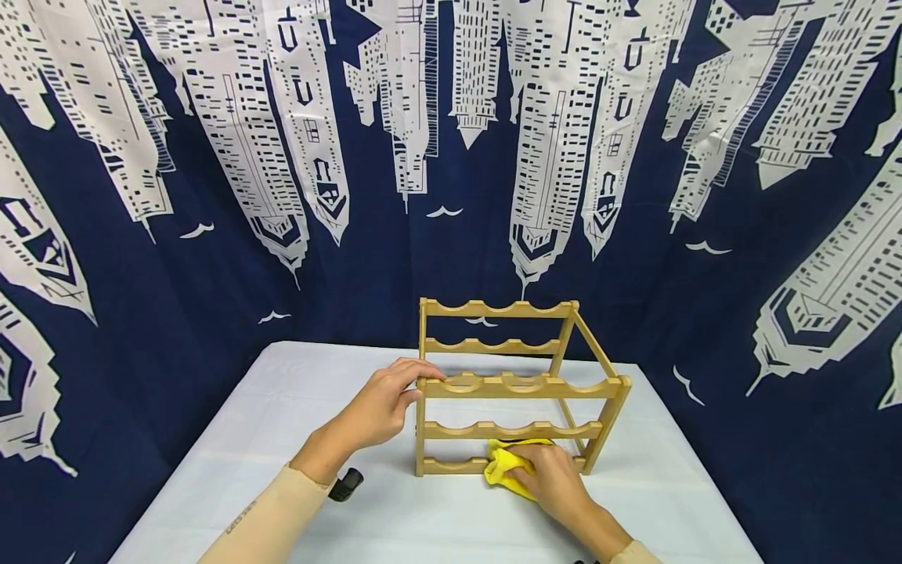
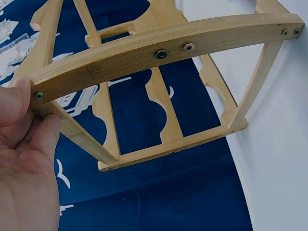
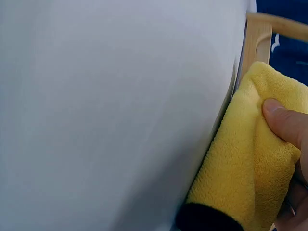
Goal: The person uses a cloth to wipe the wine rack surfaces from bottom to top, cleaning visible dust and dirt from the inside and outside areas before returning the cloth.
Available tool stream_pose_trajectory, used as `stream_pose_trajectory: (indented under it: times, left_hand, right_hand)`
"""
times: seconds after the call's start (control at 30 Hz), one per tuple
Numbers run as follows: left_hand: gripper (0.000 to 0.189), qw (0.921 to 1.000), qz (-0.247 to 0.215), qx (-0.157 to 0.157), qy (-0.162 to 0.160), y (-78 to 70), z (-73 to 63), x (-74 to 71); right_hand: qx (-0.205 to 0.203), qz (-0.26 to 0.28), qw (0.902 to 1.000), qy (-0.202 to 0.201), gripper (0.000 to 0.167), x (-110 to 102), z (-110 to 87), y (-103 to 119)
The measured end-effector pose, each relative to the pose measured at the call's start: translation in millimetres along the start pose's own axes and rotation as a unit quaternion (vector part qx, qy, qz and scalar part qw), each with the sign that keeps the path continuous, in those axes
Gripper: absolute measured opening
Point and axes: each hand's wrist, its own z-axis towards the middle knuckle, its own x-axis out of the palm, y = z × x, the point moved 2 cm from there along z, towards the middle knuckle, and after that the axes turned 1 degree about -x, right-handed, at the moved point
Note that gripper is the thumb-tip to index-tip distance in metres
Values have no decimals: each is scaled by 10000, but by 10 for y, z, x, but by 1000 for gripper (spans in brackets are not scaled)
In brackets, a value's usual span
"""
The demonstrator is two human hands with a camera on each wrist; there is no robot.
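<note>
A light wooden rack (image 1: 521, 388) with scalloped rails, like a bottle rack, stands upright on the white table. My left hand (image 1: 386, 398) grips its upper front left corner; in the left wrist view, thumb and fingers (image 2: 45, 137) close around the end of the curved side bar (image 2: 173, 50). Down at the bottom front rail, my right hand (image 1: 553, 479) pinches a yellow cloth (image 1: 502, 464) against the wood. The right wrist view shows the cloth (image 3: 236, 159) bunched under the thumb (image 3: 284, 120), folded over the rail and hanging next to the tabletop.
The white-covered table (image 1: 282, 392) reaches out on both sides of the rack. A small black object (image 1: 346, 485) lies by the left forearm. Behind hangs a dark blue curtain (image 1: 395, 274) printed with white buildings and birds.
</note>
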Motion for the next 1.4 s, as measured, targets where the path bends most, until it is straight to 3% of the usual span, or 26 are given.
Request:
stream_pose_trajectory:
  times: [0.2,0.37,0.53,0.7,0.83,0.97,1.13,1.23,1.3,1.4]
  left_hand:
    - [41,9998,-142,-121,-62,19,-37,-6]
    - [50,9990,-20,-364,-276,32,-79,3]
    - [49,9973,-20,-513,-522,26,-99,18]
    - [47,9961,-262,-639,-542,27,-96,31]
    - [46,9942,-534,-747,-554,16,-107,26]
    - [45,9929,-646,-782,-614,-5,-103,33]
    - [44,9932,-689,-695,-626,-8,-105,60]
    - [46,9928,-716,-714,-644,-4,-106,63]
    - [46,9923,-743,-749,-657,-2,-107,55]
    - [46,9921,-760,-742,-666,12,-110,56]
  right_hand:
    - [-429,250,9987,76,36,57,31,182]
    - [-640,217,9966,-475,45,-53,2,292]
    - [-1020,262,9890,-1039,48,-195,-1,392]
    - [-1169,500,9811,-1457,53,-345,14,495]
    - [-1272,649,9699,-1971,56,-482,73,569]
    - [-1599,635,9550,-2417,32,-609,152,628]
    - [-2335,-142,9316,-2780,25,-669,278,715]
    - [-2365,-712,9376,-2449,34,-614,339,765]
    - [-2173,-835,9498,-2090,45,-553,381,795]
    - [-1697,-647,9704,-1589,48,-457,460,833]
